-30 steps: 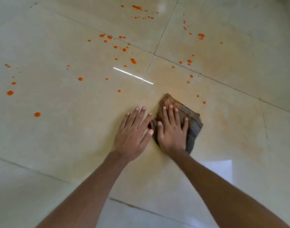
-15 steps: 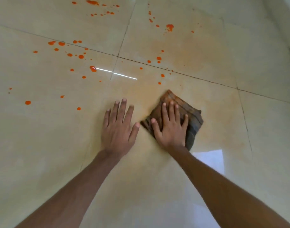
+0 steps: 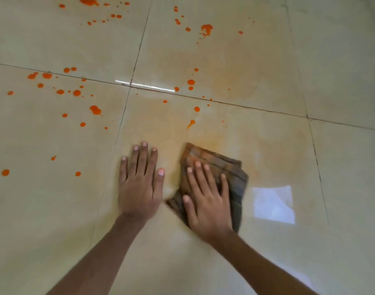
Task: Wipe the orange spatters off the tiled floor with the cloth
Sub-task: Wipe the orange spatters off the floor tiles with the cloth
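Orange spatters [image 3: 76,93] mostly unwiped: many across upper left, more top centre. Faint smear only near cloth [image 3: 214,165]. Right hand [image 3: 208,199] flat, fingers spread, pressing cloth to floor [image 3: 342,71]. Left hand [image 3: 139,184] flat, empty, bracing just beside. Approx early stage.

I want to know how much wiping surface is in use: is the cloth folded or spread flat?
Folded. The cloth shows stacked layered edges at its right side, bunched compactly under the right hand.
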